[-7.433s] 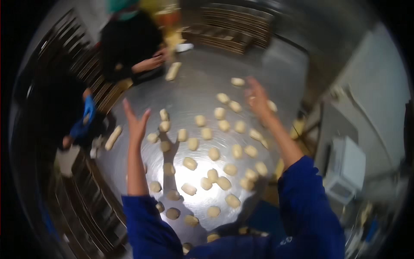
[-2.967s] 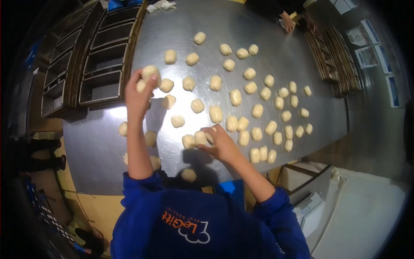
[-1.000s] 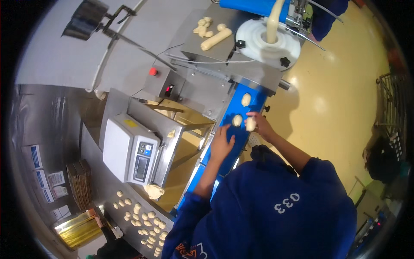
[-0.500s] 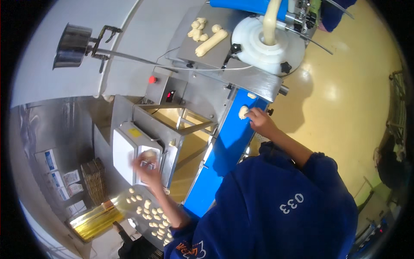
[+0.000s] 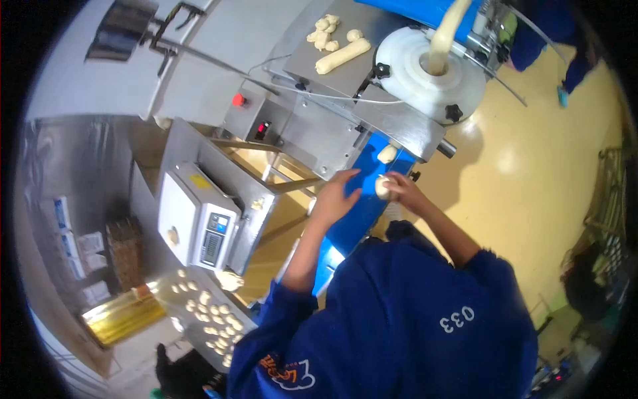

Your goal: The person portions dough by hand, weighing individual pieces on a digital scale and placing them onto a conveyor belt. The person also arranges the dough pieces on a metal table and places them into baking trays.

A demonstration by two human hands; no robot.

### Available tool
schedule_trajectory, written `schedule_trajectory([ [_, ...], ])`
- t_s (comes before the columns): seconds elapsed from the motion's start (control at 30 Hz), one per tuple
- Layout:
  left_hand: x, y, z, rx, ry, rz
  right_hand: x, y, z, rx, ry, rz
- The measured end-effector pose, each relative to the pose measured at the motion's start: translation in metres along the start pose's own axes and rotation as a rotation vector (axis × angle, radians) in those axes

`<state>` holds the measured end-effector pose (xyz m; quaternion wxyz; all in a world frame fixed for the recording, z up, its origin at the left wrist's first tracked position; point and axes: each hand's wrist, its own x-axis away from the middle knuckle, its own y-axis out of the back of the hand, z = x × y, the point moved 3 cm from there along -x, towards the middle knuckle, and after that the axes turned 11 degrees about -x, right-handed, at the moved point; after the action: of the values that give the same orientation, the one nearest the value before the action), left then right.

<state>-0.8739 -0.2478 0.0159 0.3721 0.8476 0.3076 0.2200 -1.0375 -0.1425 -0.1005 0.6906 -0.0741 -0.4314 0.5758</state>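
In my right hand (image 5: 407, 193) a small pale dough piece (image 5: 382, 187) is pinched at the belt's right edge. My left hand (image 5: 335, 201) hangs over the blue conveyor belt (image 5: 355, 218), fingers and thumb apart, with nothing in it. Another dough piece (image 5: 387, 154) lies farther up the belt, just below the metal outlet cover (image 5: 405, 123). To the left stands a white digital scale (image 5: 199, 216) with one dough piece (image 5: 173, 235) on its plate.
Thick dough (image 5: 450, 30) hangs into a round white hopper (image 5: 435, 93). A dough roll (image 5: 342, 56) and lumps rest on the machine top. Several dough pieces (image 5: 212, 319) lie on a tray at lower left. A co-worker's dark sleeve (image 5: 189, 372) is beside it.
My left hand has moved from the scale to above the belt, and a dough piece now sits on the plate. My right hand has the dough piece closer. The view has shifted.
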Motion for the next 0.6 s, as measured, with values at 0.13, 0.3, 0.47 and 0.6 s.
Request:
schedule_trajectory([
  [0.13,-0.049,-0.088,0.003,-0.257,0.112,-0.080,0.069,0.035,-0.030,-0.358,-0.062,-0.151],
  [0.3,-0.081,-0.137,0.022,-0.219,0.055,-0.141,0.124,0.067,-0.033,-0.131,-0.078,-0.279],
  [0.47,-0.056,-0.143,0.081,0.347,0.091,-0.265,0.106,0.094,-0.018,-0.191,-0.148,-0.252],
  [0.6,0.045,-0.078,0.084,1.657,0.244,-0.195,0.085,0.046,0.017,-0.165,-0.116,-0.129],
])
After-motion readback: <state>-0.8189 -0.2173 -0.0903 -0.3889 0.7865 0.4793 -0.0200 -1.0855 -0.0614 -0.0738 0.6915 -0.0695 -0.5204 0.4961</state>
